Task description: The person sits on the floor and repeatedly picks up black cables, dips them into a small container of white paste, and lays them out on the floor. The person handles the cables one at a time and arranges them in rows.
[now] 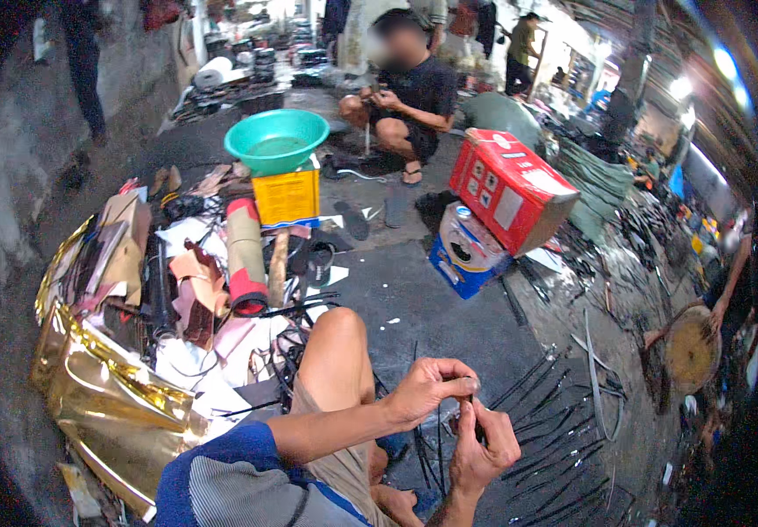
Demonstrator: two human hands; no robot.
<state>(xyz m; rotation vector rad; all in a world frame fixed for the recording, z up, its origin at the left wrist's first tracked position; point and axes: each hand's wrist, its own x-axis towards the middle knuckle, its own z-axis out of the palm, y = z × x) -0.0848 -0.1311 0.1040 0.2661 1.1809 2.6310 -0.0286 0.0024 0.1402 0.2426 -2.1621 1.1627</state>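
Observation:
In front of my raised knee, my left hand (436,391) is closed, its thumb and fingertips pinched together. Just below and to the right, my right hand (486,446) is closed too, thumb upward and almost touching the left fingertips. A thin dark piece (469,400) shows between the two pinches; most of it is hidden by the fingers, and its kind cannot be made out. Many narrow black strips (563,443) lie spread in rows on the dark floor mat (414,285) beneath and right of my hands.
Left lie gold foil sheeting (111,378), scraps and a red-and-tan roll (245,255). Ahead, a green basin (276,140) rests on a yellow box (287,198). A red carton (511,189) sits on a blue-white box (467,255). Another person (410,92) squats beyond.

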